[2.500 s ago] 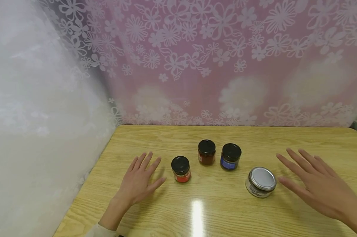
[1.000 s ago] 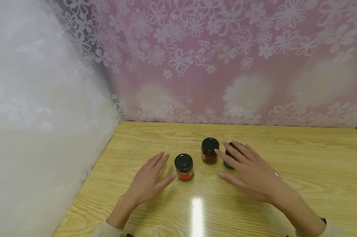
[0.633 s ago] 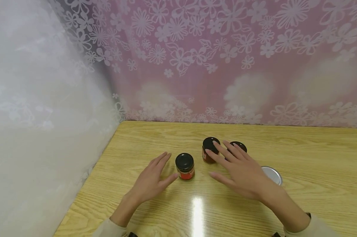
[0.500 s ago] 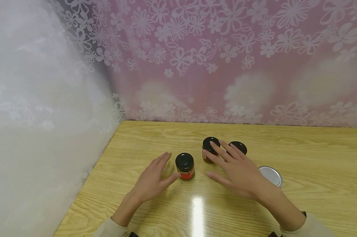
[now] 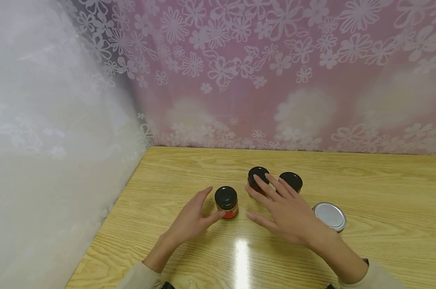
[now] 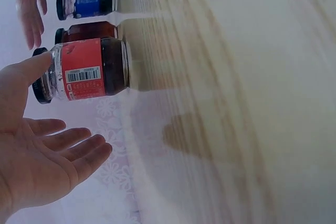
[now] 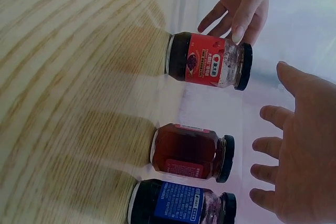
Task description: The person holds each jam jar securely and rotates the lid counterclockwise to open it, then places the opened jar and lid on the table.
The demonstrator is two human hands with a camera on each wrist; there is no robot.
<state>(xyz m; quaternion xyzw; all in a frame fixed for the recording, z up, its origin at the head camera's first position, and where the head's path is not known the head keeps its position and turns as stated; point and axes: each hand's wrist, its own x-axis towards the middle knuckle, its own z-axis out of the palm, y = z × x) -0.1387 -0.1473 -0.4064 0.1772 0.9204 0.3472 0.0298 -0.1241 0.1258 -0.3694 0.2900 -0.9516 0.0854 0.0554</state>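
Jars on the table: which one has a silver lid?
The rightmost jar in the head view; the other three jars have black lids.

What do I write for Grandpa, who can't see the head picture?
An open left hand is at a red-labelled jar on a wooden table; an open right hand partly hides a second jar and a third jar, all black-lidded. A silver-lidded jar is by the right wrist, with a pink flowered cloth behind.
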